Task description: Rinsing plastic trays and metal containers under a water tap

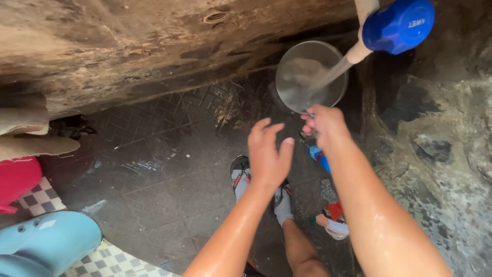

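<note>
A round steel pan tilts under a blue-handled tap, and water streams from the spout into it. My right hand grips the pan's near rim. Just left of the pan, my left hand hovers with its fingers spread and holds nothing. Both forearms are wet. Below the hands I see my foot in a sandal on the dark wet floor.
A rough stone wall runs along the top and a rocky wall rises at the right. A scrub brush and a blue-red bottle lie on the floor. A light-blue plastic item and a red container sit at the left.
</note>
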